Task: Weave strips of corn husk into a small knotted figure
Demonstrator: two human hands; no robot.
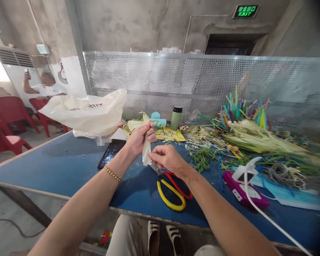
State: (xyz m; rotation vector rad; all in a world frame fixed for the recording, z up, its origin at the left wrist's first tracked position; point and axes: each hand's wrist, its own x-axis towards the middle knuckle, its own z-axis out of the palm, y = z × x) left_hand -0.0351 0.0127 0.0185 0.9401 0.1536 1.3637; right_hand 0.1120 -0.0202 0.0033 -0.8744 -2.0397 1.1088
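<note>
My left hand (142,137) is closed around a pale strip of corn husk (146,153), which sticks out above and below the fist. Lower down, my right hand (165,157) pinches at the strip's right edge with thumb and fingers. Scissors with one yellow and one red handle (173,199) lie on the blue table (80,169) beneath the right hand, their blades partly hidden. Beside my left wrist rests a dark phone (111,153).
A large white plastic bag (88,112) stands at left. Behind my hands is a green bottle (176,118). Corn husks (261,137), green cords (202,158) and a purple power strip (246,192) with a white cable occupy the right. A perforated metal screen (154,78) borders the back.
</note>
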